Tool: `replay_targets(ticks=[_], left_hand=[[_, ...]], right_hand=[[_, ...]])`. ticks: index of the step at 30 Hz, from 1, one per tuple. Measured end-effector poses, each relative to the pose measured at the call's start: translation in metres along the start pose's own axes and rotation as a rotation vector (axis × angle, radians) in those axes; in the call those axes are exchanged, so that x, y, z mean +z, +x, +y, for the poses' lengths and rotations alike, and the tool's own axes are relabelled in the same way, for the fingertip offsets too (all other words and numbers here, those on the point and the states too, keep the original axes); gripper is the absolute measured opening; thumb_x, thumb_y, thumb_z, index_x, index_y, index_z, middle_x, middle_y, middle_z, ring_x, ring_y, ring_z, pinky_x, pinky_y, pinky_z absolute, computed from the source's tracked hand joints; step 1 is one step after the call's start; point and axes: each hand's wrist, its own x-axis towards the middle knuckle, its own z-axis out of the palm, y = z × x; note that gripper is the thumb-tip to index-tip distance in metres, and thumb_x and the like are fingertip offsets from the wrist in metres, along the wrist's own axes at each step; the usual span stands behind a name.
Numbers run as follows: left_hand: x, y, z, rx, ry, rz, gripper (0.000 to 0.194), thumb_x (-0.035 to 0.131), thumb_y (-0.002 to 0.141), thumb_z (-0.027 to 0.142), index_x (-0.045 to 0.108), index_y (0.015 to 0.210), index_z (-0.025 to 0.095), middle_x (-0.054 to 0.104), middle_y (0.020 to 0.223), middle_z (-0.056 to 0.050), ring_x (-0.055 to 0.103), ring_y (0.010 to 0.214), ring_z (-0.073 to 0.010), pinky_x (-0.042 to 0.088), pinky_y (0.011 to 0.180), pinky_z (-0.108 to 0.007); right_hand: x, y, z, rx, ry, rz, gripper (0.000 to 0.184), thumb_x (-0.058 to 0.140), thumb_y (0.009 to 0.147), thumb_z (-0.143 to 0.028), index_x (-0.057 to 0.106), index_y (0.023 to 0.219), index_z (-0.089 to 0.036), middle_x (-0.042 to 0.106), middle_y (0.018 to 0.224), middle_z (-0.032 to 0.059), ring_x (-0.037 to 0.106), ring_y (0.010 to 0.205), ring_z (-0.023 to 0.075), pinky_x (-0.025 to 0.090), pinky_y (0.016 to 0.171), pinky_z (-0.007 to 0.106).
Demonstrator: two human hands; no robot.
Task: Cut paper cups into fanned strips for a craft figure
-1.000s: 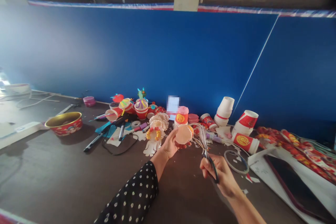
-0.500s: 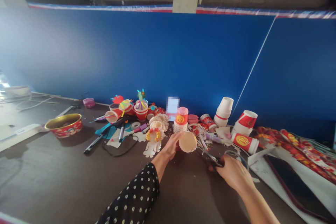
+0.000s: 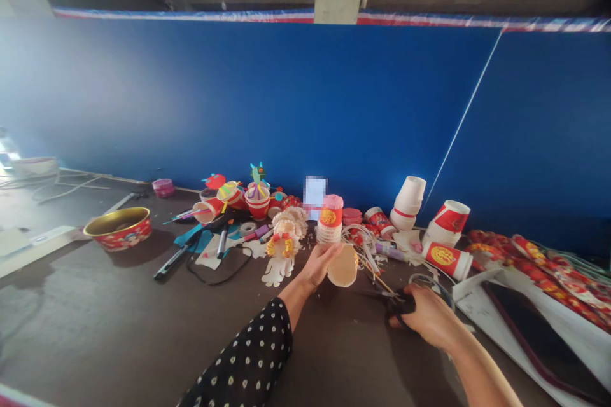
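Note:
My left hand [image 3: 317, 267] is closed on a cut paper cup [image 3: 342, 267], its pale inside turned toward me and its rim jagged. In my right hand [image 3: 427, 317] are black-handled scissors [image 3: 400, 306], their blades pointing left toward the cup but apart from it. Behind the cup stands a stack of paper cups [image 3: 329, 219] with a pink top and a red, gold-printed band. Left of my left hand lies a frilly white cut-paper piece [image 3: 286, 229] with yellow and red parts.
A gold-lined red bowl [image 3: 119, 229] stands at left, near a black pen-like tool [image 3: 176, 255]. Decorated cups [image 3: 258, 203] line the back, below a blue partition [image 3: 267, 102]. At right are white cups [image 3: 407, 202], a tipped red cup [image 3: 447, 259] and a phone [image 3: 539, 337] on white board.
The scissors have drawn slightly right and down, away from the cup, and their blades have turned more level. The cup has tilted in my left hand, showing its inside differently.

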Motion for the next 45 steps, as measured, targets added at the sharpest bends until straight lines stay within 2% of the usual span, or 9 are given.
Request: replay_targets(ticks=[6, 13, 20, 24, 29, 34, 39, 43, 45], left_hand=[[0.002, -0.002, 0.002, 0.006, -0.033, 0.038, 0.032, 0.06, 0.07, 0.04, 0.067, 0.078, 0.009, 0.062, 0.065, -0.007, 0.054, 0.067, -0.0197, 0.038, 0.061, -0.029], [0.005, -0.001, 0.003, -0.008, 0.056, 0.096, 0.038, 0.059, 0.069, 0.045, 0.067, 0.082, 0.01, 0.062, 0.068, -0.008, 0.054, 0.074, -0.0214, 0.039, 0.066, -0.029], [0.005, 0.001, 0.001, 0.121, 0.185, 0.094, 0.032, 0.058, 0.07, 0.042, 0.066, 0.072, 0.011, 0.059, 0.065, -0.005, 0.05, 0.07, -0.0188, 0.036, 0.065, -0.027], [0.009, 0.001, -0.004, 0.154, 0.347, 0.058, 0.034, 0.054, 0.074, 0.042, 0.066, 0.082, 0.011, 0.062, 0.074, -0.006, 0.053, 0.075, -0.0195, 0.038, 0.067, -0.026], [0.018, -0.005, -0.008, 0.227, 0.615, -0.006, 0.044, 0.052, 0.074, 0.046, 0.061, 0.103, 0.014, 0.063, 0.096, -0.009, 0.055, 0.088, -0.0226, 0.041, 0.076, -0.029], [0.025, -0.013, -0.004, 0.387, 0.804, -0.129, 0.05, 0.051, 0.073, 0.047, 0.056, 0.109, 0.012, 0.062, 0.099, -0.01, 0.056, 0.087, -0.0208, 0.043, 0.078, -0.029], [0.031, -0.015, -0.002, 0.421, 0.84, -0.254, 0.057, 0.055, 0.07, 0.05, 0.052, 0.114, 0.013, 0.061, 0.098, -0.01, 0.056, 0.085, -0.0208, 0.044, 0.077, -0.032], [0.034, -0.015, -0.007, 0.369, 0.887, -0.296, 0.098, 0.071, 0.048, 0.052, 0.035, 0.128, 0.008, 0.046, 0.123, -0.02, 0.044, 0.111, -0.0313, 0.035, 0.093, -0.041], [0.035, -0.014, -0.012, 0.36, 0.882, -0.282, 0.099, 0.071, 0.051, 0.044, 0.029, 0.132, 0.007, 0.039, 0.129, -0.021, 0.036, 0.118, -0.0331, 0.029, 0.098, -0.044]], right_hand=[[-0.005, -0.003, 0.002, -0.035, 0.027, -0.029, 0.019, 0.062, 0.06, -0.034, 0.062, 0.069, -0.017, 0.066, 0.072, 0.0066, 0.06, 0.067, 0.0205, 0.036, 0.053, 0.023], [-0.01, -0.003, -0.002, -0.047, 0.0, 0.015, 0.021, 0.056, 0.065, -0.033, 0.063, 0.078, -0.018, 0.066, 0.077, 0.0077, 0.061, 0.075, 0.0229, 0.04, 0.06, 0.025], [-0.007, -0.001, 0.006, -0.004, 0.0, 0.082, 0.052, 0.058, 0.06, -0.029, 0.054, 0.109, -0.011, 0.055, 0.111, 0.0162, 0.054, 0.099, 0.0268, 0.04, 0.082, 0.031], [-0.006, -0.005, -0.009, -0.136, 0.271, 0.278, 0.062, 0.055, 0.068, -0.041, 0.041, 0.124, -0.018, 0.047, 0.122, 0.0129, 0.05, 0.106, 0.0256, 0.04, 0.087, 0.035], [0.013, -0.007, -0.039, -0.204, 0.865, 0.238, 0.073, 0.059, 0.068, -0.041, 0.028, 0.131, -0.023, 0.041, 0.13, 0.0109, 0.051, 0.107, 0.0238, 0.047, 0.081, 0.033], [0.028, 0.003, -0.042, -0.23, 1.085, 0.198, 0.063, 0.06, 0.068, -0.029, 0.038, 0.127, -0.023, 0.047, 0.126, 0.0109, 0.057, 0.1, 0.0238, 0.048, 0.08, 0.035], [0.029, 0.009, -0.034, -0.24, 0.957, 0.298, 0.053, 0.052, 0.064, -0.018, 0.051, 0.117, -0.02, 0.057, 0.116, 0.0077, 0.053, 0.105, 0.0241, 0.043, 0.089, 0.038], [0.024, 0.007, -0.035, -0.209, 0.844, 0.394, 0.051, 0.047, 0.059, -0.013, 0.058, 0.108, -0.018, 0.061, 0.109, 0.0068, 0.055, 0.102, 0.0242, 0.042, 0.089, 0.038], [0.023, 0.007, -0.036, -0.186, 0.835, 0.41, 0.049, 0.045, 0.059, -0.013, 0.059, 0.107, -0.018, 0.063, 0.106, 0.0065, 0.057, 0.099, 0.0238, 0.044, 0.087, 0.037]])
